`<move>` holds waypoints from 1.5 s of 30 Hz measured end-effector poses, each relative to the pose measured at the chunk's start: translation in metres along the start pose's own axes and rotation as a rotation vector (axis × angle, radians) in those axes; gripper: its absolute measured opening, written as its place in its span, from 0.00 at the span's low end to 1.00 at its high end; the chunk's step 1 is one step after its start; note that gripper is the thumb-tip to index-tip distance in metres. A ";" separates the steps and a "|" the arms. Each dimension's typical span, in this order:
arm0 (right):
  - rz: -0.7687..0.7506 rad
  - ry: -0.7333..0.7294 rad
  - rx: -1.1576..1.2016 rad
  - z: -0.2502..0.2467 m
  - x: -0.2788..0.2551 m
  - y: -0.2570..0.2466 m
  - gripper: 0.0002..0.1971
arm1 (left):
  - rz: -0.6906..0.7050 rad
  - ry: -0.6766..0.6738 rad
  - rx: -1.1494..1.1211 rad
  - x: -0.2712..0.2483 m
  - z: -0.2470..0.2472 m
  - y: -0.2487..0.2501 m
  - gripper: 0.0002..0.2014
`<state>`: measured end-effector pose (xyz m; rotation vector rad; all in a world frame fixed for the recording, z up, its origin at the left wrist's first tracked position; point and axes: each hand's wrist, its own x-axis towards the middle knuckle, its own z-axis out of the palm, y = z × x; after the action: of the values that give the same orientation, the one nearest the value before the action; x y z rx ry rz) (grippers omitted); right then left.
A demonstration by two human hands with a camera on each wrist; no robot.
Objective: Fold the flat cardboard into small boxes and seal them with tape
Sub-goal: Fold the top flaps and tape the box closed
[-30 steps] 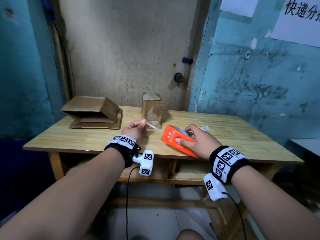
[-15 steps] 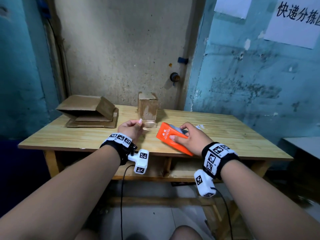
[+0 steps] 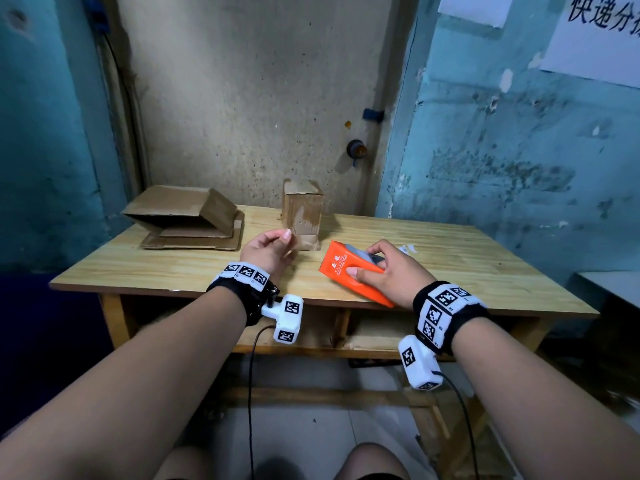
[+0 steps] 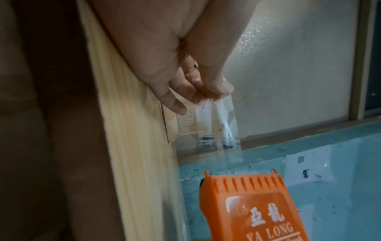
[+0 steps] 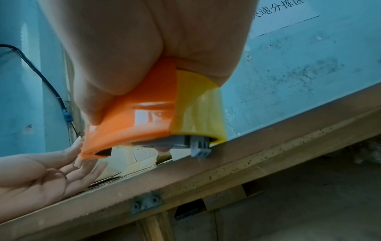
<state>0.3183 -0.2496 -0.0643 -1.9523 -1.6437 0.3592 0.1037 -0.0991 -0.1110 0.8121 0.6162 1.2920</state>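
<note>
Right hand (image 3: 388, 275) wraps the orange dispenser (image 3: 349, 271), thumb on its top face, fingers curled over the far side onto the grey core; dispenser sits low over the table (image 3: 485, 268) near the front edge, serrated cutter end pointing toward the left hand. Right wrist view: palm clamped over the orange shell, yellowish tape roll (image 5: 198, 114) showing beside the palm, grey hub underneath, just above the table edge. Left hand (image 3: 268, 249) pinches the free end of the clear tape (image 4: 218, 124) between thumb and fingertip, other fingers loosely extended; strip runs from that pinch back to the cutter teeth (image 4: 241, 172), slightly wrinkled near the pinch. Can't tell whether the strip is cut free at the teeth. Small upright box (image 3: 302, 214) stands just beyond the left hand's fingertips, between the two hands and further back, bottom flap sticking out toward the pinch. Flat cardboard stack (image 3: 194, 220) with one half-opened piece on top lies well off to the outer side of the left hand, at the table's far left.
</note>
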 end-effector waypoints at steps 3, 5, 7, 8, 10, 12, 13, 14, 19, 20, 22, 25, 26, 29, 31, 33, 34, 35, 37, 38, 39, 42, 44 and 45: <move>-0.016 -0.046 0.002 -0.001 0.003 0.003 0.31 | -0.043 -0.002 -0.054 -0.001 -0.003 0.002 0.05; -0.021 -0.082 0.006 -0.004 0.004 0.003 0.30 | -0.058 0.019 -0.054 0.001 -0.004 0.001 0.05; -0.026 -0.094 0.010 -0.007 0.003 0.002 0.28 | -0.062 0.039 -0.040 0.002 -0.003 0.001 0.04; -0.029 -0.088 0.009 -0.007 0.002 0.003 0.28 | -0.070 0.045 -0.044 0.003 -0.003 0.000 0.04; -0.032 -0.073 -0.009 -0.007 0.000 0.004 0.29 | -0.089 0.054 -0.053 0.003 -0.002 0.001 0.03; -0.030 -0.063 -0.031 -0.007 -0.002 0.004 0.29 | -0.098 0.060 -0.052 0.004 -0.002 0.002 0.03; -0.029 -0.056 -0.047 -0.007 -0.002 0.002 0.29 | -0.096 0.061 -0.045 0.005 -0.002 0.002 0.03; -0.028 -0.047 -0.067 -0.008 -0.004 0.001 0.29 | -0.094 0.062 -0.033 0.005 -0.001 0.001 0.04; -0.062 0.005 -0.131 -0.007 -0.010 0.001 0.28 | -0.071 0.102 -0.001 0.009 -0.001 -0.001 0.04; -0.065 0.015 -0.131 -0.006 -0.010 0.003 0.28 | -0.064 0.105 -0.001 0.010 -0.001 -0.002 0.04; -0.056 0.030 -0.149 -0.008 -0.013 0.009 0.29 | -0.050 0.122 0.006 0.010 0.000 -0.003 0.04; -0.036 0.043 -0.173 -0.013 -0.013 0.011 0.29 | -0.033 0.128 0.025 0.009 0.002 -0.003 0.04; -0.030 0.043 -0.178 -0.013 -0.013 0.010 0.29 | -0.025 0.127 0.029 0.008 0.002 -0.003 0.04; -0.022 0.041 -0.204 -0.013 -0.009 0.007 0.30 | -0.006 0.138 0.041 0.009 0.002 -0.005 0.04; -0.013 0.044 -0.214 -0.014 -0.007 0.005 0.32 | -0.002 0.144 0.052 0.010 0.001 -0.005 0.04; -0.013 0.039 -0.227 -0.015 -0.007 0.002 0.36 | -0.006 0.150 0.054 0.011 0.000 -0.006 0.04; -0.013 0.029 -0.244 -0.015 -0.007 0.001 0.37 | -0.009 0.154 0.051 0.011 -0.001 -0.006 0.04; -0.011 0.018 -0.265 -0.015 -0.007 0.000 0.35 | -0.010 0.157 0.054 0.010 0.000 -0.006 0.05; -0.001 -0.006 -0.296 -0.014 -0.007 -0.004 0.29 | -0.007 0.158 0.075 0.007 -0.001 -0.005 0.05; 0.005 -0.005 -0.306 -0.014 -0.005 -0.005 0.26 | -0.008 0.155 0.086 0.006 -0.001 -0.004 0.05; 0.014 -0.001 -0.314 -0.013 -0.004 -0.006 0.25 | -0.012 0.153 0.099 0.005 -0.002 -0.003 0.05; 0.038 0.002 -0.373 -0.009 0.000 -0.007 0.25 | 0.006 0.150 0.162 0.002 -0.003 -0.002 0.05; 0.033 -0.013 -0.461 -0.005 0.002 -0.009 0.27 | 0.037 0.170 0.241 0.002 -0.003 -0.003 0.06; 0.028 -0.025 -0.512 -0.003 0.002 -0.012 0.28 | 0.051 0.185 0.279 0.001 -0.003 -0.003 0.06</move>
<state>0.3102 -0.2469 -0.0548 -2.3426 -1.8583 -0.0384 0.1032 -0.0980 -0.1146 0.9465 0.9445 1.3550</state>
